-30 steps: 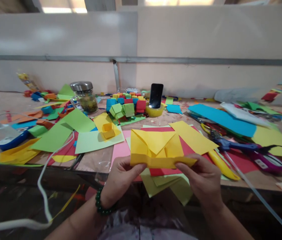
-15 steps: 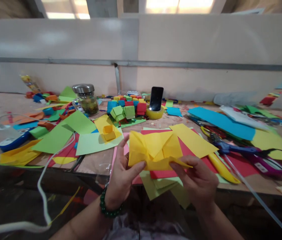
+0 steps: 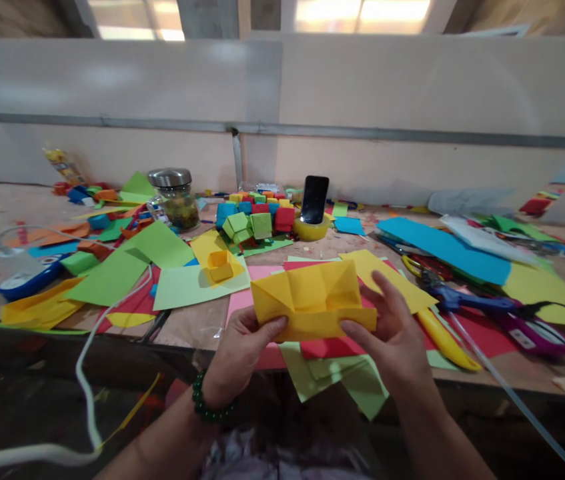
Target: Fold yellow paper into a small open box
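Observation:
A creased, partly folded yellow paper [image 3: 312, 300] is held up above the table's front edge. My left hand [image 3: 242, 350] grips its lower left corner, thumb in front and fingers behind, with a green bead bracelet on the wrist. At the lower right edge, my right hand [image 3: 395, 340] has its thumb on the front of the paper, while its other fingers rise behind, partly spread. Beneath the folded piece lie red paper [image 3: 329, 348], light green sheets [image 3: 322, 373] and a flat yellow sheet [image 3: 392, 283].
Folded paper cubes [image 3: 261, 225], a glass jar [image 3: 179, 200] and a phone [image 3: 315, 199] on a tape roll [image 3: 312, 230] stand behind. Blue-handled pliers [image 3: 467, 298] and a yellow cutter [image 3: 445, 340] lie right. A white cable [image 3: 85, 380] hangs left.
The yellow paper's pointed flap no longer shows in front, and a straight band now runs along its lower edge. My right hand's fingers have lifted and spread behind it.

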A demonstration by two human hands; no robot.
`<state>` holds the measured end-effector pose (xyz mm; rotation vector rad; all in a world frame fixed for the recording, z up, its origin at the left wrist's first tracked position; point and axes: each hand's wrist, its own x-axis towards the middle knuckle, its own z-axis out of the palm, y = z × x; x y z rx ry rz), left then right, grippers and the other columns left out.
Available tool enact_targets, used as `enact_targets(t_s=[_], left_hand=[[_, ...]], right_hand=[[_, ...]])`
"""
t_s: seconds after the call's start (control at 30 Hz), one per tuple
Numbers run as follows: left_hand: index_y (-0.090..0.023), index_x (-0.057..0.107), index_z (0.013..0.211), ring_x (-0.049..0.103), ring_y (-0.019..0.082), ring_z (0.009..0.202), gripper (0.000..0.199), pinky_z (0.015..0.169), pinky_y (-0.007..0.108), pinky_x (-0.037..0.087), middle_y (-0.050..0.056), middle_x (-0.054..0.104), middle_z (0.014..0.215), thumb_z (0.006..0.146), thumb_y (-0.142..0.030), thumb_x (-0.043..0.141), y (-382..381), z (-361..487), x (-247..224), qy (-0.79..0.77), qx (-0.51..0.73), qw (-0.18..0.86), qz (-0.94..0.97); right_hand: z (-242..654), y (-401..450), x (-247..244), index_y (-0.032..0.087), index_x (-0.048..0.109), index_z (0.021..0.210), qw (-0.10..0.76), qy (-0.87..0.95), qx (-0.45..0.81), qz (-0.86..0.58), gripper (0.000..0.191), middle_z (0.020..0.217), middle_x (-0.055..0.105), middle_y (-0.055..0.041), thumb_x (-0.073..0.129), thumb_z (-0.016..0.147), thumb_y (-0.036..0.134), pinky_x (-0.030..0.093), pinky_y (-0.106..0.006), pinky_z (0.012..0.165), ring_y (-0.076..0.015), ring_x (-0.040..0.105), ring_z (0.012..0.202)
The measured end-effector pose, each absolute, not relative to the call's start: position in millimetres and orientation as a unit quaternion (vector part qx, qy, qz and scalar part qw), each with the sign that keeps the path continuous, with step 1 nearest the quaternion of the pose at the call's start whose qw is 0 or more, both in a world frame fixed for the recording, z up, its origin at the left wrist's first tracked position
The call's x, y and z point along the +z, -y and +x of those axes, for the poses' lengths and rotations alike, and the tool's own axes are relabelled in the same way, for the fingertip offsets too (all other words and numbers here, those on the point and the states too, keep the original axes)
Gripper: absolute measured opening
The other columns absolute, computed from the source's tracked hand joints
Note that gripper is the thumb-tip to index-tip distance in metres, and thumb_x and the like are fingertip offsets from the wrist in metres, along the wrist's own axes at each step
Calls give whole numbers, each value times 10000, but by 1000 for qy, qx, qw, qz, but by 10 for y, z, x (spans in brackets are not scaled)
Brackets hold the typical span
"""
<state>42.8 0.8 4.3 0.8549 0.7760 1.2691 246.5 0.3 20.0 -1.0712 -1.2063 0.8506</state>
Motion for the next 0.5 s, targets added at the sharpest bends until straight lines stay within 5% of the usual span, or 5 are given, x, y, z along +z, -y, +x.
enact_targets(t_s=[0.17,0.5], left_hand=[[-188,779,917,695,189,881,256,819,261,553,42,766,908,694,-308,813,-25,394,36,-350,552,649,389],[-150,756,947,697,196,835,372,752,257,556,72,762,929,656,-370,831,-57,328,73,-368,500,671,407]], right_hand=[[2535,-27,205,199,758,871,538,490,499,-470,264,881,767,-66,819,670,359,600,-342,722,-245,718,804],[2524,12,229,182,764,925,510,468,504,-517,388,912,772,-80,835,629,423,612,-366,675,-287,725,794]])
